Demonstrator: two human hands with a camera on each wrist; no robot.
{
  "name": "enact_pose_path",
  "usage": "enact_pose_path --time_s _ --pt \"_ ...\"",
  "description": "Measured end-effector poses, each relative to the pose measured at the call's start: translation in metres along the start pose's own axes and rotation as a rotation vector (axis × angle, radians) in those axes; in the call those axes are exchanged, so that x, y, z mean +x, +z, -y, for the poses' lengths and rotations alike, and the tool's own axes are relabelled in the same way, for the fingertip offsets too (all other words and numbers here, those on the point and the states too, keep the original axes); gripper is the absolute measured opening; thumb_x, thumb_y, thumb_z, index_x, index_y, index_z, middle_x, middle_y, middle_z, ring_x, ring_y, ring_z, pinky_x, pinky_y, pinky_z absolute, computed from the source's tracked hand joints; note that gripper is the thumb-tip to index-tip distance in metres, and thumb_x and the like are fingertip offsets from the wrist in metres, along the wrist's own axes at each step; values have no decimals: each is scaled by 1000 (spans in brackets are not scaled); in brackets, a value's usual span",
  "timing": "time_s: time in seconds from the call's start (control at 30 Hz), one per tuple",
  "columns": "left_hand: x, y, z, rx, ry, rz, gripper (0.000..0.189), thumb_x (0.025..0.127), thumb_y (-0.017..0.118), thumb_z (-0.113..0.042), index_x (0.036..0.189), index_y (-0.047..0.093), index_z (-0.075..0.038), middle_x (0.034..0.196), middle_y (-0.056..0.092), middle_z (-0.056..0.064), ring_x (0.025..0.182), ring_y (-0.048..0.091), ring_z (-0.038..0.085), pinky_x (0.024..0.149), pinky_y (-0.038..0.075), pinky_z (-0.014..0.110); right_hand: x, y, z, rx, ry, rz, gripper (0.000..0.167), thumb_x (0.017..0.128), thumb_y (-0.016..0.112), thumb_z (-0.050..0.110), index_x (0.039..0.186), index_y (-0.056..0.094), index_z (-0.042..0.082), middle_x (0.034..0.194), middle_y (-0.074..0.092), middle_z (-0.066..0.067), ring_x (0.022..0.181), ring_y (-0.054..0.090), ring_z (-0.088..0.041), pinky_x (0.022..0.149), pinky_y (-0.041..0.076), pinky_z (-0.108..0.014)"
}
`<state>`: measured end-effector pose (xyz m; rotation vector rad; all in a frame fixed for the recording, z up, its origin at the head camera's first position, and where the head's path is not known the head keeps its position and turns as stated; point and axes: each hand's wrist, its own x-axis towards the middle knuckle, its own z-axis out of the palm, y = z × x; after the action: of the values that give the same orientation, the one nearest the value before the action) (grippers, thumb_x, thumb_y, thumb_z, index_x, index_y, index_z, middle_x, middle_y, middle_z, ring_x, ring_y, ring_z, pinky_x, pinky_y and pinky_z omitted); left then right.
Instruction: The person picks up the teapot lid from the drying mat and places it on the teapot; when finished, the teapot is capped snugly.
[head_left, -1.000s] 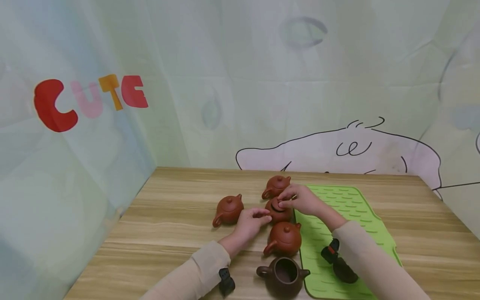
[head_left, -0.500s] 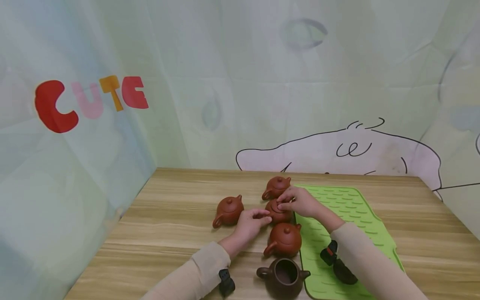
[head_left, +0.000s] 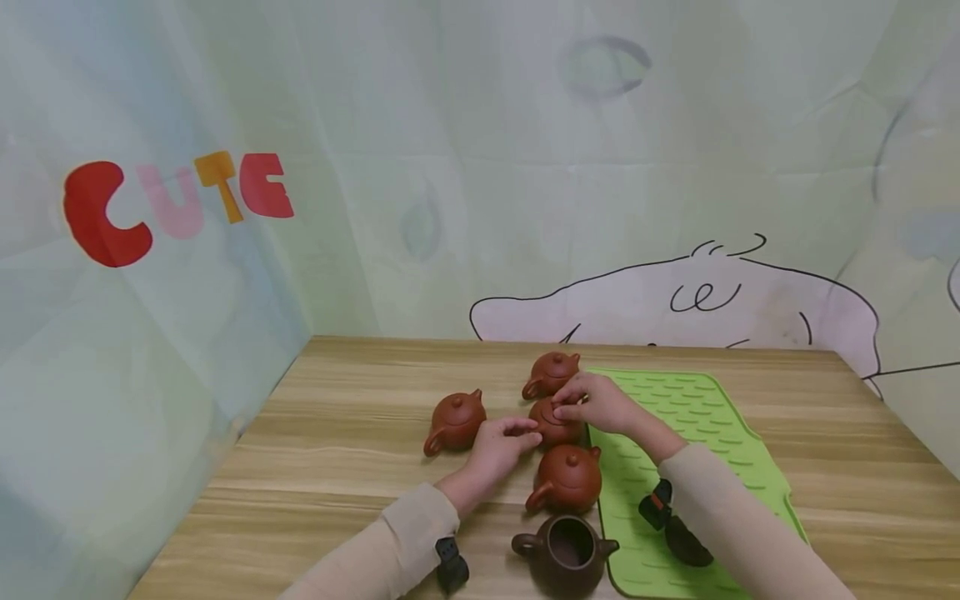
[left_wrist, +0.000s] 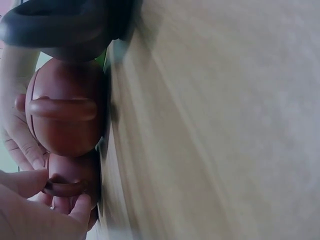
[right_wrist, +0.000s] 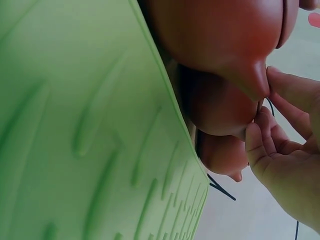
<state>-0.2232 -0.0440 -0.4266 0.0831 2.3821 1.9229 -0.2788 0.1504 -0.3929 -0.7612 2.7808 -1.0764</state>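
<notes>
A reddish-brown clay teapot (head_left: 561,431) sits second from the back in a row of teapots. My left hand (head_left: 495,452) pinches its handle (left_wrist: 65,189) between thumb and fingers from the left. From the right, my right hand (head_left: 606,404) holds the lid (head_left: 549,411) at its top, the fingertips hiding the knob. The lid lies level in the teapot's mouth. In the right wrist view, the thumb and fingers of the right hand (right_wrist: 290,175) close in at the lid, partly behind the spout of a nearer teapot (right_wrist: 225,35).
Similar lidded teapots stand behind (head_left: 553,375), in front (head_left: 570,479) and to the left (head_left: 457,421). A dark brown lidless teapot (head_left: 566,575) is nearest. Right of the row lies a green ridged mat (head_left: 697,408), bearing a dark lid-like piece (head_left: 686,543) under the right forearm.
The lid, tilted with a dark gap beneath it a second ago, has come down level on the teapot in my right hand. My left hand has stayed at the handle.
</notes>
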Motion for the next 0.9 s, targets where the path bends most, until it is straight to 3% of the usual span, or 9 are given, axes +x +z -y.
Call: enact_pose_path --time_s 0.27,0.4,0.6,0.9 --pt "-4 -1 -4 -2 -25 20 27 84 71 -8 108 68 3 102 68 11 87 57 14 71 46 25 -10 -16 6 39 -7 -5 28 89 69 18 110 69 -1 109 68 -14 95 61 -24 78 53 -38" --pt "-10 -4 -9 2 -12 33 33 84 72 -8 115 66 4 107 67 13 93 60 19 75 49 28 -22 -31 11 24 -24 -24 30 90 69 19 113 69 0 106 67 -12 92 60 -21 79 53 -37" --pt "-23 -10 -21 5 20 41 39 86 71 -11 121 63 2 121 63 17 116 57 31 94 48 41 -47 -53 18 27 -58 -53 30 90 69 19 114 68 1 104 65 -7 92 58 -18 76 53 -29" --pt "-48 -25 -26 15 31 133 37 86 71 -9 119 62 5 117 64 20 110 59 30 88 52 37 -96 -66 17 28 -64 -80 26 88 70 18 111 69 5 100 61 0 87 56 -7 77 52 -25"
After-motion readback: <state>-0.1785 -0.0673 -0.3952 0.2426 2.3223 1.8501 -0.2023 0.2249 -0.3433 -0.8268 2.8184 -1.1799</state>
